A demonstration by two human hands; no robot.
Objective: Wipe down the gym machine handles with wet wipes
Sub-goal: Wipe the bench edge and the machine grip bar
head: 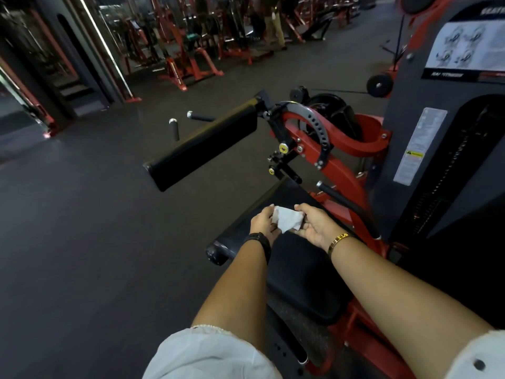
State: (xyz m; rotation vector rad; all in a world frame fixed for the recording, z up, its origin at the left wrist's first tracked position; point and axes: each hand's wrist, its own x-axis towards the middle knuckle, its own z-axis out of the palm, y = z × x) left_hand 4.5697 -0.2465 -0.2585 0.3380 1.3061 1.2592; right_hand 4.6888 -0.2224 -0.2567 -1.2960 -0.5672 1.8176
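Note:
A crumpled white wet wipe [287, 221] is held between both hands above the machine's black seat pad [297, 274]. My left hand [264, 224], with a black watch on the wrist, pinches the wipe's left edge. My right hand [314, 224], with a gold bracelet, grips its right side, palm turned up. A black machine handle [347, 203] with a chrome end cap runs just right of my hands, apart from them. Two more black handles [175, 129] [200, 117] with chrome caps stick out beyond the long black pad [202, 149].
The red frame [338, 170] and curved perforated adjuster plate [318, 127] rise behind the seat. A dark grey weight stack housing [426, 132] with labels stands on the right. Grey floor spreads to the left. More red machines and a walking person [274, 23] are far back.

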